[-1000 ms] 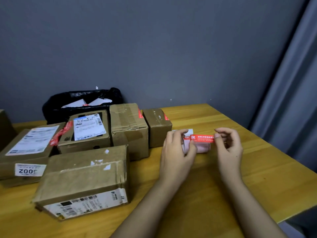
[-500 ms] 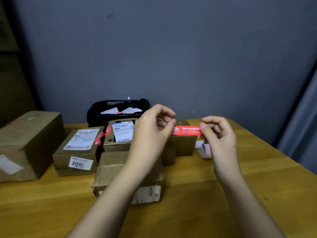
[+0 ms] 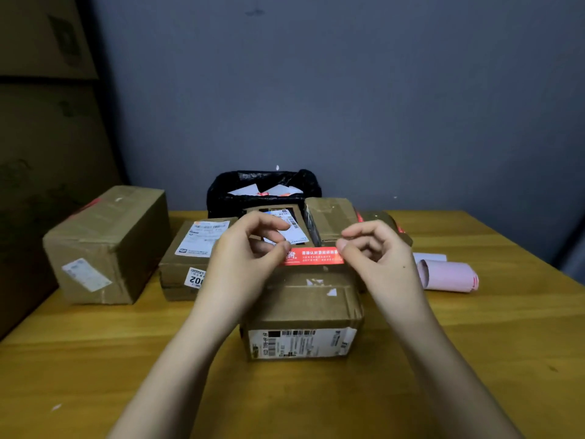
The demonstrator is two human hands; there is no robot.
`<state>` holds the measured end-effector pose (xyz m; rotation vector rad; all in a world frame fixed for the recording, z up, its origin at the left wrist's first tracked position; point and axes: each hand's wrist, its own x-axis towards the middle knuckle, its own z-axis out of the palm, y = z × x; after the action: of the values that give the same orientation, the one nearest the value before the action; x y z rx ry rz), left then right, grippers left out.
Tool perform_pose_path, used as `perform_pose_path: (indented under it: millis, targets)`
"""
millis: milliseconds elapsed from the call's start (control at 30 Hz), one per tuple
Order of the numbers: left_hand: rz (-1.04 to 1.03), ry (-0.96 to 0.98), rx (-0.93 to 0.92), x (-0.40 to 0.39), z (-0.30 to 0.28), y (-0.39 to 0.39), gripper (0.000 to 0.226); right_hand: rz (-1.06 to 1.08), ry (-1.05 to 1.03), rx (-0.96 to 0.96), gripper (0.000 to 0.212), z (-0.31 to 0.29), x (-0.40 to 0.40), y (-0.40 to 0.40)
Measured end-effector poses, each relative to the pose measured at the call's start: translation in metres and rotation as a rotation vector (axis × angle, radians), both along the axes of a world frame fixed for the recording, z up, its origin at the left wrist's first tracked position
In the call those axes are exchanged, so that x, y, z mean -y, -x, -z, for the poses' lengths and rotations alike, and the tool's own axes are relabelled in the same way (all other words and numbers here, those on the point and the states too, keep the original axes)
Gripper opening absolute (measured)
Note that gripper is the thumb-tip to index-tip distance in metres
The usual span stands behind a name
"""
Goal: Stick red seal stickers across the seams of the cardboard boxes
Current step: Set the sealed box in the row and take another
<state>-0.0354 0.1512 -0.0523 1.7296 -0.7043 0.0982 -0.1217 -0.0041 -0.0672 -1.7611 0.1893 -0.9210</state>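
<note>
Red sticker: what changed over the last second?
The red sticker came off the pink roll, pinched at its ends by the left hand and right hand. Both carried it left from the roll to above the nearest box; not yet stuck down. The roll and boxes stayed put on the table.
</note>
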Motion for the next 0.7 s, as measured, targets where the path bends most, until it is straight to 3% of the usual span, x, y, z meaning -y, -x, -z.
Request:
perform_pose_path:
  millis: [100, 367, 700]
  targets:
    - [-0.034, -0.128, 0.068, -0.008, 0.002, 0.000, 0.023, 0.057, 0.072, -0.115, 0.016, 0.005, -0.005, 0.003]
    - [-0.147, -0.415, 0.267, -0.009, 0.002, 0.009, 0.023, 0.312, 0.544, -0.351, 0.015, -0.001, -0.024, 0.012]
    - [-0.230, -0.556, 0.404, -0.002, 0.005, 0.017, 0.018, 0.532, 1.004, -0.264, 0.020, 0.010, -0.031, 0.010]
